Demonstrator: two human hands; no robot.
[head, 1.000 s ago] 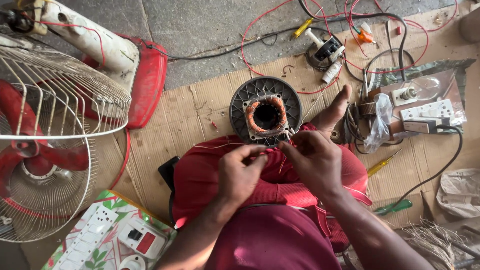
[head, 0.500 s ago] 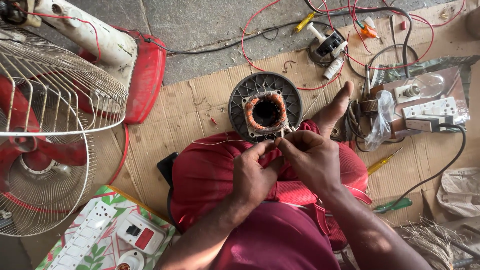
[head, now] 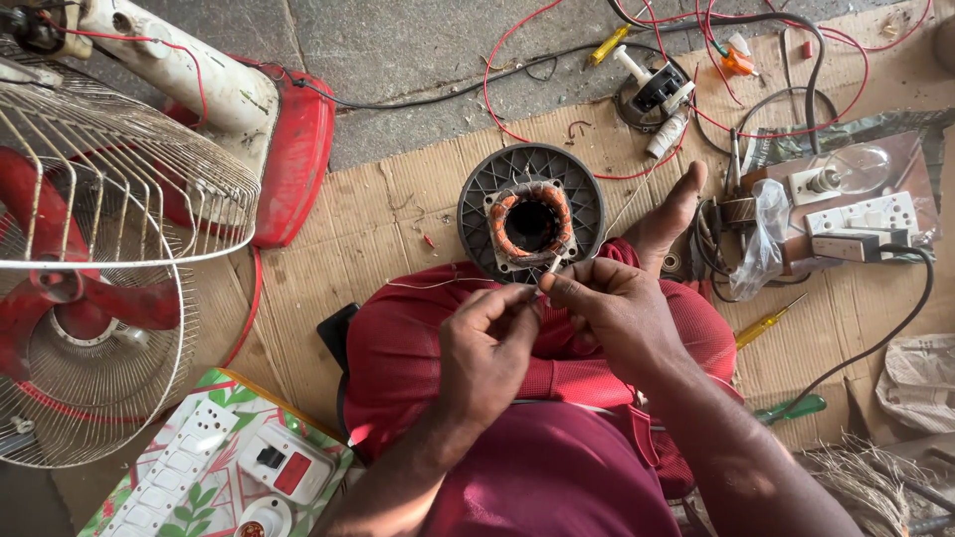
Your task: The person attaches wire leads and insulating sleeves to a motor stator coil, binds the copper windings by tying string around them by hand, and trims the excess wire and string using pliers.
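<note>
Thin wire (head: 542, 283) from the fan motor stator (head: 530, 221), which lies on cardboard (head: 388, 214) before the knees, is pinched between the left hand (head: 484, 350) and the right hand (head: 609, 313), both closed narrow on it. Such a fine strand could snap, I think, if the fingers pull too strongly.

- grey concrete floor (head: 418, 50), rough and stained; daylight falls evenly, with soft shadows
- flattened brown cardboard (head: 368, 229) spread over it as a mat; creased, marked
- red-and-white pedestal fan (head: 109, 249) lying at the left; wire cage facing up
</note>
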